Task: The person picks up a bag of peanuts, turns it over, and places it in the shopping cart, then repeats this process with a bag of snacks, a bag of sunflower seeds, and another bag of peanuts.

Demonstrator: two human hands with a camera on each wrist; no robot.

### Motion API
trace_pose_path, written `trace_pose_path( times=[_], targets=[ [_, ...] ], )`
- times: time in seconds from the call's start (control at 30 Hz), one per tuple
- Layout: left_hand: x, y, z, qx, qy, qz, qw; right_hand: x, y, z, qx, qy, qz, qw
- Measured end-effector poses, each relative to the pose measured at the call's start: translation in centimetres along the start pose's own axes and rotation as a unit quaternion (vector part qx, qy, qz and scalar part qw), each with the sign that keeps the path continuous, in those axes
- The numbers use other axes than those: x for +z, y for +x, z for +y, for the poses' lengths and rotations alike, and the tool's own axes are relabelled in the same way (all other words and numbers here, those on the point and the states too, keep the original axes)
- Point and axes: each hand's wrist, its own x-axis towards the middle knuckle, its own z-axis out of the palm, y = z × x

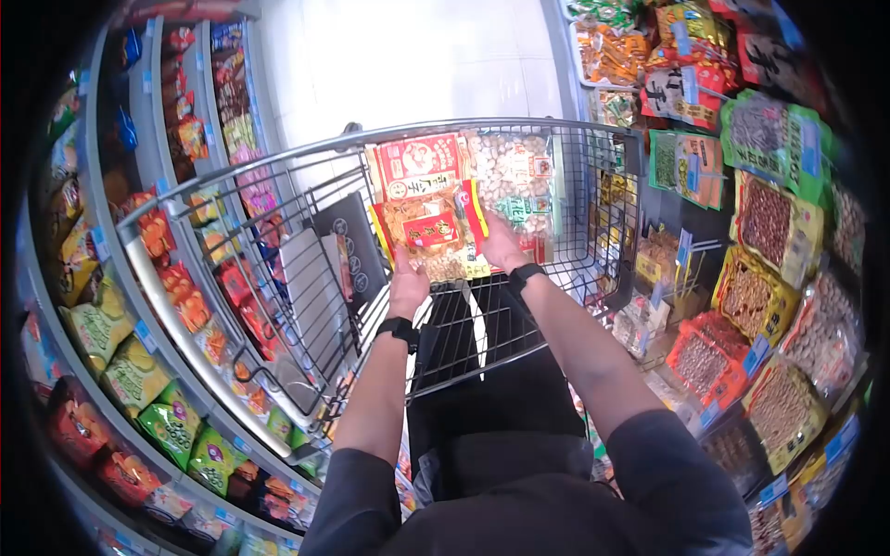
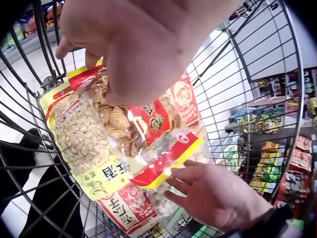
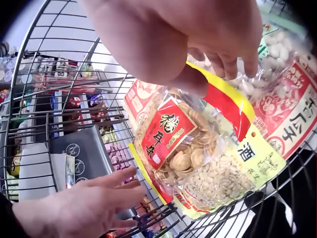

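Leaned over a shopping cart (image 2: 300, 79) beside snack shelves (image 1: 120, 295), with no hand on the frame; risked, by my judgement, a roll from any nudge. Had the snack packet (image 1: 431, 227) on top of the goods in the basket, lying partly over a yellow packet (image 3: 218, 181) and a red packet (image 1: 417, 159), near a clear bag (image 1: 510, 167); could have lost it sideways, given slick film and uneven support. Had the left hand (image 1: 408, 280) loose, with extended fingers at one of the packet's red-and-yellow ends (image 3: 233, 106), and the right hand (image 1: 503, 246) unclenched, with lightly bent fingers at the other. Could not tell how much weight either bore. Might have cracked the brown curls (image 3: 185, 161) inside by pressing down hard.

Saw the aisle on both sides in the head view alone. Saw a dark panel (image 3: 77, 151) in the head and right wrist views, but not in the left wrist view. Found the yellow packet broad in both wrist views, mostly covered in the head view. Made out each hand's fingers best from the opposite wrist. Saw the red label (image 3: 168, 131) largest from the right wrist, partly blocked from the left.
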Motion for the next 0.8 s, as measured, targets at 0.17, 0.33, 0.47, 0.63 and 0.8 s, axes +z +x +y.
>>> trace_pose_path(
  times=[0.17,0.33,0.47,0.63,0.8],
  targets=[
    [-5.5,-3.7,4.7,0.059,-0.003,-0.032,0.998,-3.1,-1.1,6.3,0.016,-0.027,0.015,0.999],
    [-9.5,-7.4,5.6,0.092,-0.076,-0.083,0.989,-10.6,-11.8,3.4,0.011,0.016,0.181,0.983],
    [-11.0,-13.6,6.7,0.169,-0.250,-0.143,0.943,-10.5,-18.3,5.4,0.002,0.080,0.337,0.938],
    [-11.3,-23.5,4.1,0.202,-0.258,-0.270,0.905,-3.6,-26.2,9.0,-0.113,0.135,0.329,0.928],
    [-6.8,-26.5,-3.7,0.308,0.006,-0.320,0.896,2.9,-38.3,13.0,-0.041,0.313,0.183,0.931]
  ],
)
